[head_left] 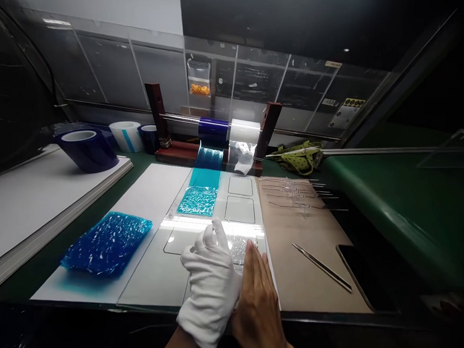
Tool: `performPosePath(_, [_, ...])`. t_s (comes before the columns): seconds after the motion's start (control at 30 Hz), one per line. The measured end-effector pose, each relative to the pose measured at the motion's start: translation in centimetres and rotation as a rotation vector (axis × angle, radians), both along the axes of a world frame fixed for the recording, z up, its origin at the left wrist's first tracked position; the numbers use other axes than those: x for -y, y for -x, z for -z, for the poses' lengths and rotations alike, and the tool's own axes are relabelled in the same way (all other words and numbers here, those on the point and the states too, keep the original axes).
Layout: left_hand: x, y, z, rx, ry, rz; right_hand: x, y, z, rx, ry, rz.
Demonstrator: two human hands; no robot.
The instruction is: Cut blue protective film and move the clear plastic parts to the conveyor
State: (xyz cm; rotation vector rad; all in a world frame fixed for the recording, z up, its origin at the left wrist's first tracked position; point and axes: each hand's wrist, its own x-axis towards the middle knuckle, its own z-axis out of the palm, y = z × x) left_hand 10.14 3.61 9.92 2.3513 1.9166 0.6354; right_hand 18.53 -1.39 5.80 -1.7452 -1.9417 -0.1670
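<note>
- Step in hand (my read): working the clear film pc [240, 248] flat on the glass sheet [150, 286], at R side, just beyond the hands. Film looks crinkled; thin, prob. clingy.
- To do well: lay one edge first, then smooth outward w/ light, even strokes; fingers flat, no nails. Line up w/ the drawn outline before pressing. Glare band across glass, so check for bubbles/creases from an angle.
- Gloved side prob. better for the film face; bare fingertips may leave prints, so edges only w/ those.
- L hand [211, 284] (white glove): one finger stretched fwd, others bent, approx. half curled. Tip of stretched finger near film's L edge. Grasp on anything: can't tell, palm side hidden.
- R hand [259, 300] (bare): fingers straight, tog., turned edge-on; tips overlap film's R edge in view. Pressing, pinching or only hovering: can't tell; thumb hidden.
- Hands side by side, appear to meet at the glove's R edge; contact unclear.
- Nearby: blue film strip [205, 177] runs from its roll onto upper glass; tweezers [322, 267] on brown board [293, 288], R of R hand, apart from it.
</note>
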Motion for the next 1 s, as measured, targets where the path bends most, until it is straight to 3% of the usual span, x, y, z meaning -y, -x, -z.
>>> performPosePath(0.13, [-1.2, 1.5, 0.5, -0.092, -0.06, 0.012, -2.7, -2.9, -0.5, 0.038, 0.044, -0.169])
performPosePath(0.23, [-1.5, 3.8, 1.1, -0.033, -0.099, -0.094, -6.3, -6.5, -1.7, 0.095, 0.119, -0.27])
performPosePath(0.37, [-0.9, 6.7, 2.6, 0.045, -0.079, -0.179, -12.0, -10.3, -2.7, 0.195, 0.174, -0.309])
performPosePath(0.5, [-0.3, 8.0, 4.4, 0.032, -0.047, -0.186, -16.0, -12.0, -2.2, 0.275, 0.231, -0.348])
performPosePath(0.7, [-1.0, 9.0, 6.7, -0.005, -0.008, -0.202, -17.7, -12.9, -1.3, 0.303, 0.264, -0.401])
performPosePath(1.0, [-1.7, 8.7, 8.8, -0.095, -0.057, -0.256, -18.8, -13.2, -0.6, 0.316, 0.287, -0.435])
